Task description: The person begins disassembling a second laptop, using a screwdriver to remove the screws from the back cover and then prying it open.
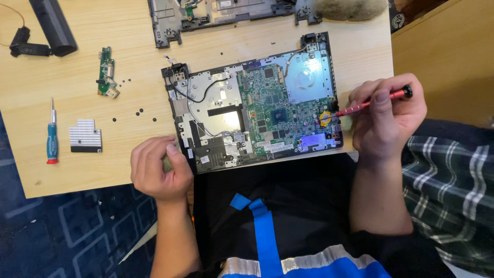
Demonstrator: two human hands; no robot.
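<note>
Pale wooden tabletop (62,175) carries our work. Far left we see blue-handled screwdriver with red tip cap (52,135), beside it ribbed silver heatsink (85,136), above that small green circuit board (106,71). Our left hand (157,167) curled shut at corner of opened black laptop base (254,110); whether it grips anything, we cannot tell. Base lies lidless at table's near edge: green mainboard, silver shielding, black cables exposed. Our right hand (386,121) clasps slim red screwdriver (370,104), tip by yellow part.

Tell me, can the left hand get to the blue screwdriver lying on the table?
Probably yes. The left hand rests at the table's edge, and only a small ribbed metal block lies between it and the blue screwdriver.
</note>
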